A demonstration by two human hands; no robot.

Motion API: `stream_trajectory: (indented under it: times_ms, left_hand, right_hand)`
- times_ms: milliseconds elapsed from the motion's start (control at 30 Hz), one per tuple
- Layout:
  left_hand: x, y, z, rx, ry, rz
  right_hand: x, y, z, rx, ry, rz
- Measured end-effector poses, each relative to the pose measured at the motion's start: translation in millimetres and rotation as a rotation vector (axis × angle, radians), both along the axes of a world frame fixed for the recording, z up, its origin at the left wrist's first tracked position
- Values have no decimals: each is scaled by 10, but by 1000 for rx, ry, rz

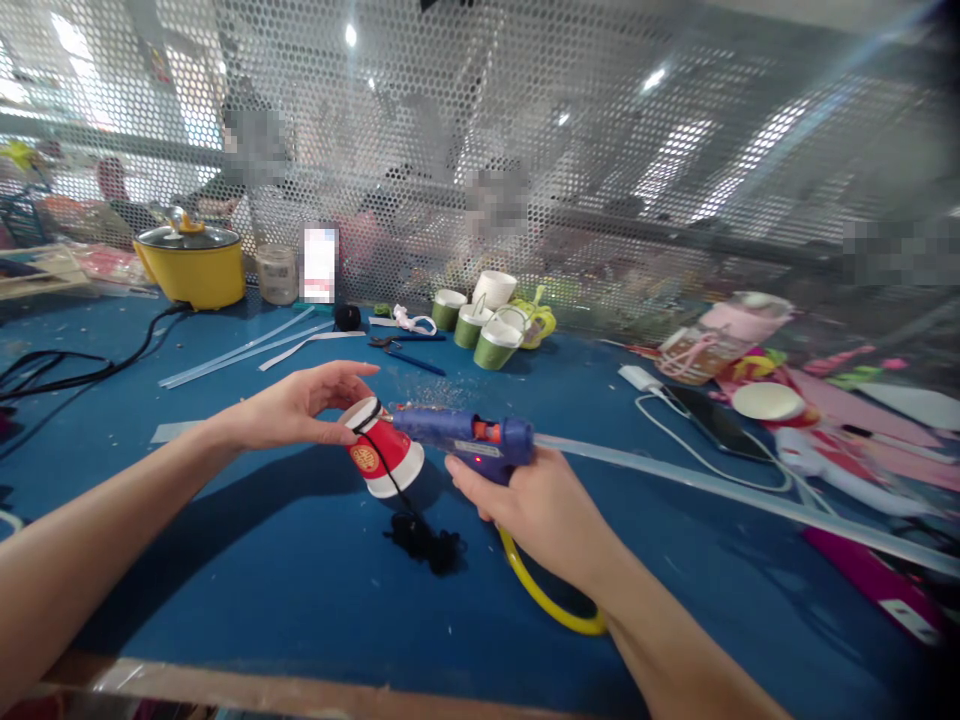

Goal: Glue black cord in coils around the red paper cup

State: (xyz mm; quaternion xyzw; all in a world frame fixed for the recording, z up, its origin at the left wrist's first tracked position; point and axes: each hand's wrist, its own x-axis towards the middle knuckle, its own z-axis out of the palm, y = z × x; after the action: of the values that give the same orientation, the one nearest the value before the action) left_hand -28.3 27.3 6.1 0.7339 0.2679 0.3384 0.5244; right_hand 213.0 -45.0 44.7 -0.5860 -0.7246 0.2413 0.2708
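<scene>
"Head view, going left to right: what is the person's left hand (pixel 311 408) doing?"

"It grasps a red paper cup (pixel 367 458) by the narrow end, thumb on the near side. The cup lies at about 4 o'clock from that hand."

"And the cup's long axis?"

"It slants: narrow end up toward 11 o'clock, wide white rim down toward 5 o'clock. A black cord (pixel 385 465) crosses the narrow end and runs down the side toward a black tangle (pixel 424 543)."

"Which of the 2 hands is nearer?"

"The left; it is on the cup. The right hand (pixel 540 505) is apart from it, wrapped around the handle of a blue glue gun (pixel 442 428). From there the cup lies between 9 and 10 o'clock."

"How does the nozzle stand?"

"It points to 9 o'clock, its tip right by the narrow end. Whether they touch, or the trigger is squeezed, nobody can tell. A clear glue stick (pixel 675 470) trails from the back, between 3 and 4 o'clock."
</scene>
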Motion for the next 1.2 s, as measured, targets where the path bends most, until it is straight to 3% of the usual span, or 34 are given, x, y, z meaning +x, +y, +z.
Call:
stream_trajectory:
  times_ms: [733, 1000, 1200]
  left_hand:
    - [-8, -1, -7, -5, -5, -31]
    - [-3, -17, 22, 4, 28, -13]
    - [-7, -36, 65, 54, 91, 42]
  right_hand:
    - [3, 138, -91, -30, 39, -30]
    - [39, 201, -52, -148, 208, -40]
    - [236, 501, -226, -94, 372, -194]
